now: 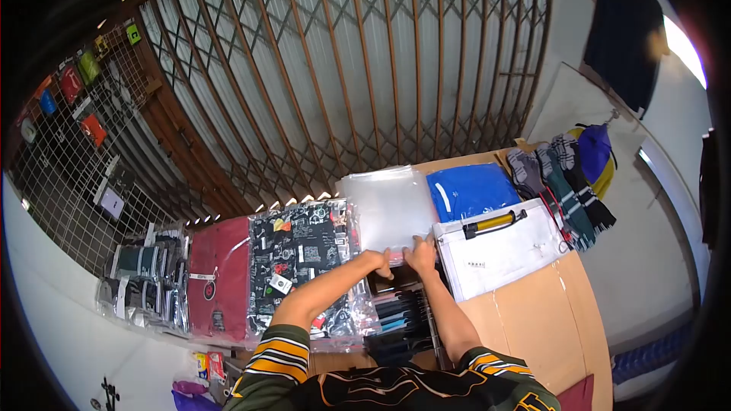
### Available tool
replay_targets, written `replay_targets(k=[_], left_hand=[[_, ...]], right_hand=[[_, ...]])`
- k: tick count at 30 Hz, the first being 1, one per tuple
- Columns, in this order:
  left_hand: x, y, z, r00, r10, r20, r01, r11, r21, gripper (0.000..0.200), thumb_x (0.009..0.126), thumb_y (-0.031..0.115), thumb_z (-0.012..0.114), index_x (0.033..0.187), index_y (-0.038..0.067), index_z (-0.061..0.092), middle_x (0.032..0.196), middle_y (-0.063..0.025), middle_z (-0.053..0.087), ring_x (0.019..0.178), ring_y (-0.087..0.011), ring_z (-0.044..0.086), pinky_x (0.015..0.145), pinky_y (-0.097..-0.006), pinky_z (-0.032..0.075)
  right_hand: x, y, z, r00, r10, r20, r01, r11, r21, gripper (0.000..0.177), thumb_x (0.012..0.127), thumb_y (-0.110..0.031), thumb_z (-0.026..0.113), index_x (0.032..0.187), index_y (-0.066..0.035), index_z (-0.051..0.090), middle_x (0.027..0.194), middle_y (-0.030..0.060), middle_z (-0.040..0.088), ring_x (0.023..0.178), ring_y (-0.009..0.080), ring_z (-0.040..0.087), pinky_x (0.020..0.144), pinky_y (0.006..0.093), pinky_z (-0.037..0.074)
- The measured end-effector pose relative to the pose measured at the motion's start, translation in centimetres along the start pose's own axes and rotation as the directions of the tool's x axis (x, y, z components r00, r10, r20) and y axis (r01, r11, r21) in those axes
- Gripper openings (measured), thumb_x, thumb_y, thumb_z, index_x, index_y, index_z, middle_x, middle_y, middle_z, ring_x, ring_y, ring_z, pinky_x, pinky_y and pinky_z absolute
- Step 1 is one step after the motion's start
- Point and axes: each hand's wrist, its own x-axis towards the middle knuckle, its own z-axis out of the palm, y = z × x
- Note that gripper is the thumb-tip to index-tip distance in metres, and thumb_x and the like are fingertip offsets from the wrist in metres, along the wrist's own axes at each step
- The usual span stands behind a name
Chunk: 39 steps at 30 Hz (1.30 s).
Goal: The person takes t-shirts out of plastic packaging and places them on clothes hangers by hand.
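Two hands, one stack of clear bags, both hands at its near edge.

Item: clear bags (388, 202), lying flat on the surface (533, 312) straight ahead of you, between the patterned garment pack (304, 255) on the left and the blue packed garment (470, 189) and white case (502, 253) on the right. The long axis seems to run away from you, toward the folding grille (343, 68). Your left hand (378, 260) and right hand (421, 251) sit side by side, equally near, touching the stack's near edge. Your fingers are bent down onto that edge and held close together; whether they pinch a single bag cannot be told. Dark stacked goods (403, 320) lie beneath your wrists.
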Motion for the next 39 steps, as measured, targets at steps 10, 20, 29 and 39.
replay_targets(k=[10, 20, 29, 39], left_hand=[[-22.4, 7.4, 9.7, 0.608, 0.438, -0.662, -0.790, 0.409, -0.456, 0.064, 0.097, 0.031, 0.063, 0.148, 0.002, 0.039, 0.134, -0.0249, 0.057, 0.125, -0.0308, 0.057, 0.103, -0.0377, 0.045], [-26.4, 9.7, 36.8, 0.730, 0.532, -0.429, -0.614, 0.235, -0.754, 0.058, 0.099, 0.030, 0.063, 0.146, 0.002, 0.044, 0.131, -0.0199, 0.061, 0.119, -0.0213, 0.058, 0.099, -0.0332, 0.046], [-28.2, 20.1, 39.7, 0.594, 0.685, -0.421, -0.776, 0.352, -0.523, 0.058, 0.096, 0.037, 0.065, 0.138, -0.001, 0.051, 0.119, -0.0187, 0.068, 0.108, -0.0272, 0.067, 0.093, -0.0373, 0.053], [-36.5, 44.3, 41.1, 0.333, 0.777, -0.534, -0.913, 0.124, -0.390, 0.050, 0.093, 0.025, 0.069, 0.132, -0.003, 0.055, 0.121, -0.0232, 0.065, 0.108, -0.0283, 0.067, 0.088, -0.0359, 0.054]], right_hand=[[-27.7, -2.3, -5.7, 0.981, 0.193, -0.035, -0.161, 0.894, 0.418, 0.028, 0.086, -0.017, 0.069, 0.107, 0.002, 0.067, 0.092, 0.0203, 0.072, 0.088, 0.0303, 0.072, 0.079, 0.0369, 0.055], [-56.6, 7.8, -2.0, 0.781, 0.619, 0.087, -0.589, 0.681, 0.436, 0.026, 0.086, -0.012, 0.071, 0.103, 0.007, 0.070, 0.077, 0.0097, 0.071, 0.071, 0.0157, 0.069, 0.067, 0.0301, 0.055], [-65.9, 7.0, -11.0, 0.681, 0.716, -0.153, -0.542, 0.633, 0.553, 0.031, 0.085, -0.020, 0.070, 0.110, -0.001, 0.071, 0.097, 0.0157, 0.075, 0.093, 0.0228, 0.072, 0.080, 0.0346, 0.056], [-92.7, 9.9, -22.2, 0.590, 0.806, 0.041, -0.603, 0.406, 0.686, 0.037, 0.092, -0.020, 0.070, 0.116, 0.007, 0.063, 0.090, 0.0129, 0.071, 0.074, 0.0158, 0.068, 0.067, 0.0289, 0.054]])
